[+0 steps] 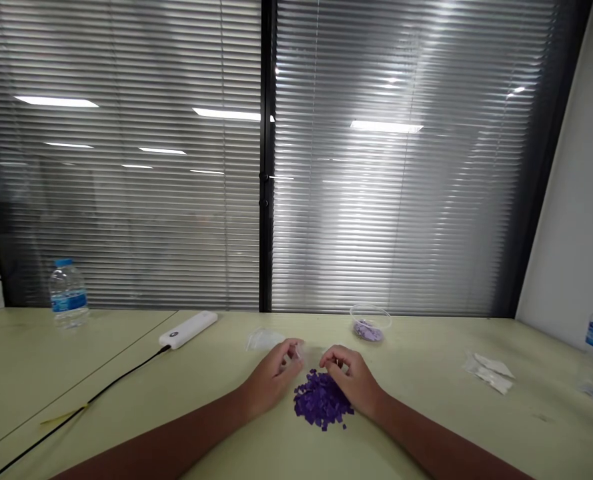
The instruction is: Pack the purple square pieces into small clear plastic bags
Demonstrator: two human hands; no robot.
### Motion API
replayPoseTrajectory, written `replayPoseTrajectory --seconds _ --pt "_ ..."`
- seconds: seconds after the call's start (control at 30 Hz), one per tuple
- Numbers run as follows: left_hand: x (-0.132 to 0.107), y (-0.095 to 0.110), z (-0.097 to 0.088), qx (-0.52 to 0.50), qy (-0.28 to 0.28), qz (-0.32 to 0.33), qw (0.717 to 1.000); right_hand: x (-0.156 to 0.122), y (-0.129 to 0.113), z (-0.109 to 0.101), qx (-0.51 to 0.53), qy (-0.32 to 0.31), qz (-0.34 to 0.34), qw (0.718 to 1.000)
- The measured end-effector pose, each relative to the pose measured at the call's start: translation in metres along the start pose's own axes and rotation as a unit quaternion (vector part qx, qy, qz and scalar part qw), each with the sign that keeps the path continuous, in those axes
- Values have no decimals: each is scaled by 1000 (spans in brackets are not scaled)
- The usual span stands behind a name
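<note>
A loose pile of small purple pieces (322,401), like cut paper or foam bits, lies on the table in front of me. My left hand (275,375) is just left of the pile, its thumb and fingers closed on a small clear plastic bag (299,352). Over the pile's right edge rests my right hand (352,379), with thumb and fingertips pinched together. Whatever may be between those fingertips is too small to make out. Flat clear plastic bags (265,339) lie beyond my left hand.
Behind my right hand stands a clear round tub (370,323) with pale purple bits. A white power bank (189,329) with a black cable (126,371) lies to the left. White packets (489,372) are at right. Water bottles (69,295) stand at both sides, blinds (126,220) behind.
</note>
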State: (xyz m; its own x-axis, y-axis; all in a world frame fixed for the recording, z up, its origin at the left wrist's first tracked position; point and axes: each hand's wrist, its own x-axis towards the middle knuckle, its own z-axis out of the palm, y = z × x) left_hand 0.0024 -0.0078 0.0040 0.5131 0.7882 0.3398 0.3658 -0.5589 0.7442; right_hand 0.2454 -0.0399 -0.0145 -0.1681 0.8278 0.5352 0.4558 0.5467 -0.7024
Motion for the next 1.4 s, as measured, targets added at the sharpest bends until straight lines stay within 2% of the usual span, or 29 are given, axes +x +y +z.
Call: replayPoseTrajectory --seconds 0.13,0.23,0.33,0.5,0.77,0.9,1.07,1.2,1.3,1.4 --pt "4 -7 -1 -13 52 -11 999 -3 -3 6 -141 -16 -60 988" --pt "3 -10 1 13 44 1 999 -5 -6 9 -185 -31 -86 978" --pt "1 -12 4 42 24 38 998 -5 -5 9 -179 -36 -97 978" --pt "-3 -4 4 83 -3 95 992 -1 1 8 -132 -9 -90 987" --pt "-5 6 1 108 -17 104 989 2 -1 0 -13 60 -75 995" --pt "-7 11 1 109 -18 121 986 -2 -8 -1 -30 89 -112 989" --pt "-7 9 2 99 -20 121 987 -3 -7 0 -58 80 -138 986" --pt "-3 0 3 72 0 88 994 -1 -5 0 -55 60 -109 991" --pt "2 -8 2 26 31 7 999 -1 -6 1 -72 -1 -99 992" --pt "5 -12 1 -10 31 -31 999 -2 -8 3 -104 -52 -123 986"
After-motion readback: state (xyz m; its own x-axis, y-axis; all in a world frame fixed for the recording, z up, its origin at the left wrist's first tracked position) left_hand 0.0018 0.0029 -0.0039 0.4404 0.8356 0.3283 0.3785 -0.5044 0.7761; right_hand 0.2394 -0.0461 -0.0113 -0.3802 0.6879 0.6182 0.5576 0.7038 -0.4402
